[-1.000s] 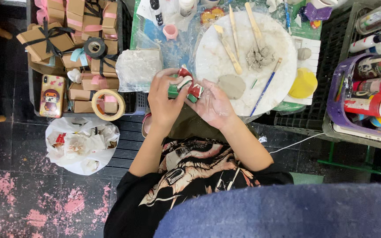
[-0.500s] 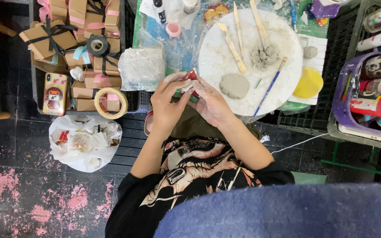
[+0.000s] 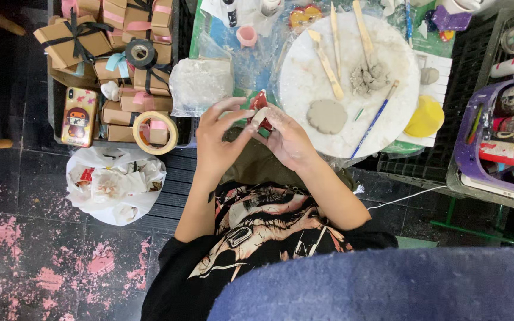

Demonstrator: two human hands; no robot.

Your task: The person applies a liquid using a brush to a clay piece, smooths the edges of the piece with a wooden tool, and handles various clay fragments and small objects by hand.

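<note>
Both my hands meet above my lap at the near edge of a round white work board (image 3: 304,65). Between their fingertips sits a small red and white clay piece (image 3: 261,107). My left hand (image 3: 218,139) pinches it from the left with fingers spread. My right hand (image 3: 287,139) holds it from the right. On the board lie a flat grey clay flower shape (image 3: 326,116), a lump of grey clay bits (image 3: 369,77), wooden modelling sticks (image 3: 327,62) and a blue-handled brush (image 3: 373,122).
A crate at the left holds brown gift boxes (image 3: 75,38) with ribbons, tape rolls (image 3: 154,132) and a phone (image 3: 80,116). A white plastic bag (image 3: 114,184) lies on the floor. A wrapped grey clay block (image 3: 200,86) sits near my left hand. Paint bottles fill a purple basket (image 3: 468,137) at right.
My hands have turned the small piece; its green part no longer shows and more red shows. My left fingers have spread wider. The camera view shifted slightly.
</note>
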